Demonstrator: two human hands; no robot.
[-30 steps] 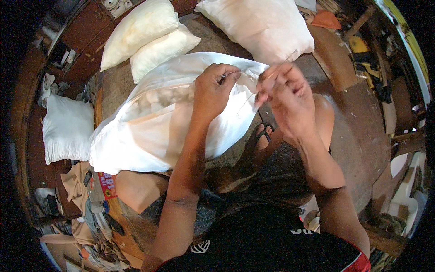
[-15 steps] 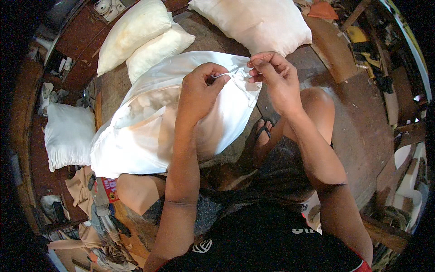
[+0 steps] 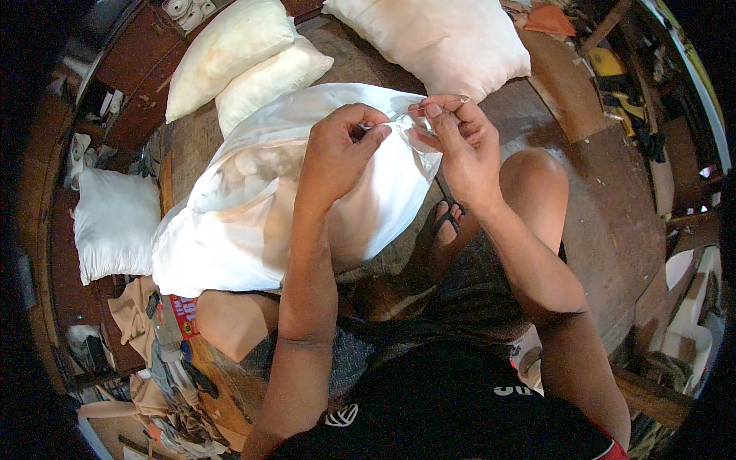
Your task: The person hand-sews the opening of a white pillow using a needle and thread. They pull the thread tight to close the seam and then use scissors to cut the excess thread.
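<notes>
- White fabric cover, plump, lies on the brown floor before the person, reaching from the floor's left edge toward its middle; a long slit in it shows pale stuffing.
- The left hand grasps the cover near its far right corner, cloth pinched between thumb and forefinger.
- The right hand, just beside that corner, has thumb and fingers closed on a thin strand; whether needle or thread, it is too fine to tell.
- Toward the floor's far left corner, an upper cream pillow overlaps a lower cream pillow.
- A large pale pillow sits at the far edge.
- A small white pillow stands beside the left edge.
- A sandalled foot rests near the cover's right side.
</notes>
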